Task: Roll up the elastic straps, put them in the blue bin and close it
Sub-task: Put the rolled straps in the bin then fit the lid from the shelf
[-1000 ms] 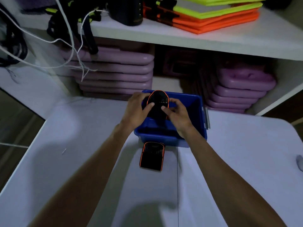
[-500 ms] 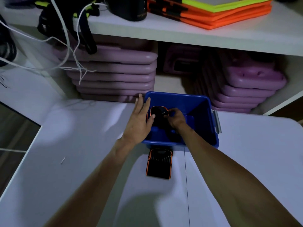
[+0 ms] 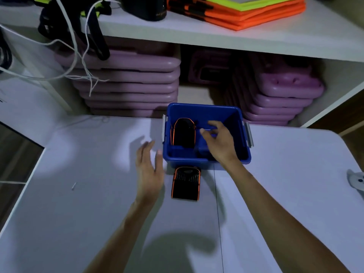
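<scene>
An open blue bin point(image 3: 204, 110) stands on the white table at its far edge. Inside it, on the left, lies a rolled black strap with orange edging point(image 3: 183, 132). A second rolled black and orange strap point(image 3: 186, 183) lies on the table just in front of the bin. My right hand point(image 3: 219, 141) hovers over the bin's right half, fingers apart and holding nothing. My left hand point(image 3: 149, 170) is outside the bin at its near left corner, above the table, open and empty. No lid is in view.
The white table point(image 3: 78, 213) has a seam down its middle. Behind it are shelves with stacked purple cases point(image 3: 128, 81), orange and yellow mats point(image 3: 242, 10), black straps and white cords point(image 3: 78, 46). A small grey object point(image 3: 356, 181) lies at the table's right edge.
Both hands lowered the strap into the bin and let go. My left hand has pulled back out to the bin's near left corner; my right hand has lifted off the strap.
</scene>
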Demonstrator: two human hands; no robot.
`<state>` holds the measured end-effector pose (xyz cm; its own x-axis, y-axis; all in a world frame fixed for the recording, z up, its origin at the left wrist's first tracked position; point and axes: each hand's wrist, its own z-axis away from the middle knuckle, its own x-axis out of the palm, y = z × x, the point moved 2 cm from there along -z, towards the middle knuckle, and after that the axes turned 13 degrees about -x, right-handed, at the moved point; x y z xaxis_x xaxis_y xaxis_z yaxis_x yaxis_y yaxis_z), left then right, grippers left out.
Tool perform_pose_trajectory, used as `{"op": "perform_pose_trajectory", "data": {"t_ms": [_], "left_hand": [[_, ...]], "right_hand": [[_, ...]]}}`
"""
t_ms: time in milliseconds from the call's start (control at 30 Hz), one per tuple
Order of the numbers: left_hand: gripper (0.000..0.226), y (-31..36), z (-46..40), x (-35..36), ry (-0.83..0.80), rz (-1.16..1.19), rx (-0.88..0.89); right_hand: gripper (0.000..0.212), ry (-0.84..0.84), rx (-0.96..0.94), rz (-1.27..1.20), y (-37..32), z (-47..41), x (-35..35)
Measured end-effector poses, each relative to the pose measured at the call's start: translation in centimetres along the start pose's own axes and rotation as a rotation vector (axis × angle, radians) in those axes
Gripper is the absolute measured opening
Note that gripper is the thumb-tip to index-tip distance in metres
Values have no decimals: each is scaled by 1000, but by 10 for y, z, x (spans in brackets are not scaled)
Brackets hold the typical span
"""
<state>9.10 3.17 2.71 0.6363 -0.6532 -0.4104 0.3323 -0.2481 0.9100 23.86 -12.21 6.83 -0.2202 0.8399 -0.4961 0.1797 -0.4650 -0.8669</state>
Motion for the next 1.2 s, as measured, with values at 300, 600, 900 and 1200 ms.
{"op": "perform_pose_trajectory", "data": {"t_ms": [300,600,900,1200], "left_hand": [[35,-47,67,30,-134,-137,-331],[39,-52,47,43,-309,-20,-555],[27,-7,75,3,-432,258,-442],[44,66,18,-5,38,-55,124]], "right_hand": [[10,56,61,-2,38,138,-10],[31,-19,433,-198,51,145,33],[35,-122,490,-782,24,160,-12],[33,26,133,-673,-17,89,-43]]}}
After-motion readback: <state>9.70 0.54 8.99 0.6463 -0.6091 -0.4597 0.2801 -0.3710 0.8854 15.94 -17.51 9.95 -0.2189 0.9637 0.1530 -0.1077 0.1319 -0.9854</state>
